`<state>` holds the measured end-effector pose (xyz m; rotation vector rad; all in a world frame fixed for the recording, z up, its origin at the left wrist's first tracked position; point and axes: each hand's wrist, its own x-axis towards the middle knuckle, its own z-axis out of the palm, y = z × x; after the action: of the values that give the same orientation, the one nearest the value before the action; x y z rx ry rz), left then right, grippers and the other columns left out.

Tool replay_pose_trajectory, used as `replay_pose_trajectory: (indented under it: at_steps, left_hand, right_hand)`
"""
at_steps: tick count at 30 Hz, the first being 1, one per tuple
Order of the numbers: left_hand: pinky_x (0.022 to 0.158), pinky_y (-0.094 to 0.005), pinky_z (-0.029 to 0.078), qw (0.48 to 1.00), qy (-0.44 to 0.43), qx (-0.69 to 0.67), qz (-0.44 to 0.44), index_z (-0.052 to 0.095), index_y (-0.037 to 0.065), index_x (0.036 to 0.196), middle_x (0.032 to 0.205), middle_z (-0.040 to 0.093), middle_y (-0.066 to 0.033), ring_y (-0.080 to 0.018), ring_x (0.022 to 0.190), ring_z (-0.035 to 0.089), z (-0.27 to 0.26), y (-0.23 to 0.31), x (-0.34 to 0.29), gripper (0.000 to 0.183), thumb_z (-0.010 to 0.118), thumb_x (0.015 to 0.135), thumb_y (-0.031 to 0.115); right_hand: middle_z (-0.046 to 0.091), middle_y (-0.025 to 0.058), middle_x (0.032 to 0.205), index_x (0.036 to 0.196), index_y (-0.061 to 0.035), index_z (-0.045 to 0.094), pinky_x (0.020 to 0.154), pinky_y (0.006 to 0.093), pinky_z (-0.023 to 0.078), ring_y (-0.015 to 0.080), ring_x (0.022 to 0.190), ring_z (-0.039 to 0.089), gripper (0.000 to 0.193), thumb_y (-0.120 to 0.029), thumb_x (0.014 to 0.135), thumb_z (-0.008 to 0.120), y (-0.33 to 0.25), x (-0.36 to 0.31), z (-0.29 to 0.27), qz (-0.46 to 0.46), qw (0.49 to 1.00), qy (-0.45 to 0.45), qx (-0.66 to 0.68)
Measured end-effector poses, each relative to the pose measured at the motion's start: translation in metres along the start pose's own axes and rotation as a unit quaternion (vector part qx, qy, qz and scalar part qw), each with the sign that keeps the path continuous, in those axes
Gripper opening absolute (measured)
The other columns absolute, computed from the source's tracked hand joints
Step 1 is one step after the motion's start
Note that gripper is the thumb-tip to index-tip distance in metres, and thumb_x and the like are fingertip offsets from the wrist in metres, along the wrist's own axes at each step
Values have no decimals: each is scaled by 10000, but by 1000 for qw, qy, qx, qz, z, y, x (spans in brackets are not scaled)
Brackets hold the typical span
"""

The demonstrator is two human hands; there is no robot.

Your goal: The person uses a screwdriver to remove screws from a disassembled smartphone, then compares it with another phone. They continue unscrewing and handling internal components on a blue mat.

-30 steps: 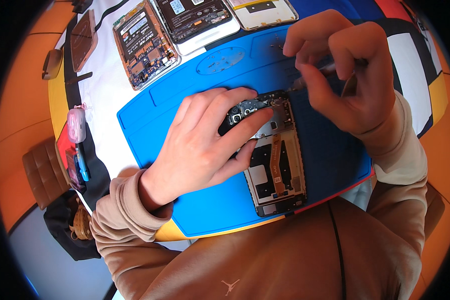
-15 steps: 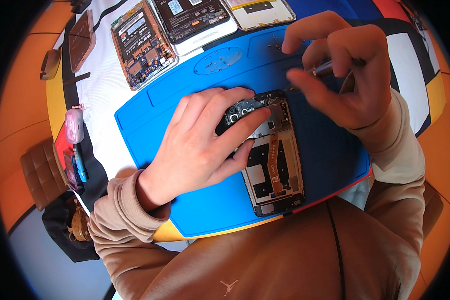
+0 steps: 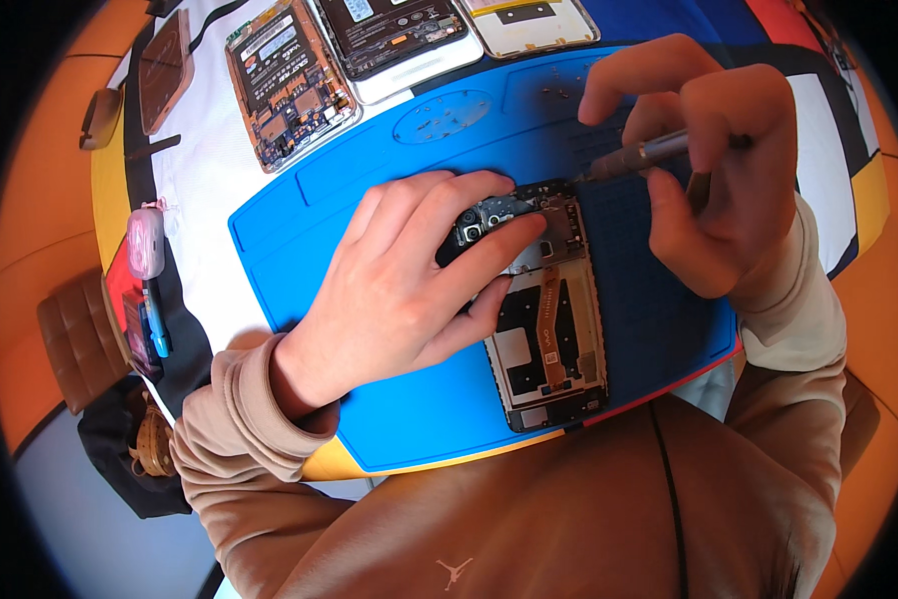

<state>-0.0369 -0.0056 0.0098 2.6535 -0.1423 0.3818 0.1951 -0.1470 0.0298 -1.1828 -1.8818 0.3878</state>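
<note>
An opened smartphone [image 3: 581,329] lies on the blue work mat [image 3: 409,409], its inner frame, orange ribbon cable and camera module [image 3: 474,226] exposed. Across its upper left part rests my left hand [image 3: 389,285], fingers bent and gripping the phone's edge and top, which hides some of the board. A screwdriver [image 3: 637,158] with a grey metal shaft is held between the fingers and thumb of my right hand [image 3: 734,170]. Its tip points at the phone's top right corner; whether it touches a screw there is too small to tell.
Several opened phones stand along the far edge: one with an orange-rimmed board [image 3: 294,95], a white-framed one [image 3: 399,45] and a pale back part [image 3: 534,25]. Tiny screws lie in the mat's oval recess [image 3: 444,118]. To the left are a pink case [image 3: 145,245] and a blue pen [image 3: 157,329].
My right hand has shifted slightly right and turned, bringing the screwdriver into clear view with its tip toward the phone's top right corner. My left hand and the phone have hardly moved.
</note>
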Motion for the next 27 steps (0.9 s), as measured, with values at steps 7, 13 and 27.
replay_pose_trajectory:
  at_steps: [7, 13, 27]
  left_hand:
    - [904, -374, 430, 1000, 4, -3, -1, 701, 100, 1182, 1281, 580, -125, -295, 1103, 554, 0, 1, 0, 500, 744, 685, 75]
    - [908, -378, 429, 1000, 1, -9, -4, 701, 101, 1178, 1278, 582, -127, -299, 1101, 552, 1, 0, 0, 503, 744, 678, 65]
    - [906, -381, 433, 1000, -4, -8, -13, 708, 104, 1163, 1270, 588, -120, -294, 1078, 551, -1, 2, 1, 491, 738, 676, 53]
  right_hand:
    - [517, 339, 1180, 1065, -87, 280, 629, 221, 476, 121, 681, 584, 417, 152, 781, 470, -6, -10, -1, 36, 999, 38, -7]
    - [511, 120, 941, 1072, -46, 345, 648, 217, 413, 107, 705, 492, 327, 79, 834, 532, 5, 9, 1, 21, 967, 226, -118]
    - [495, -41, 783, 1136, -54, 464, 564, 173, 299, 10, 645, 410, 305, 65, 865, 539, 21, 18, -5, 215, 929, 296, -61]
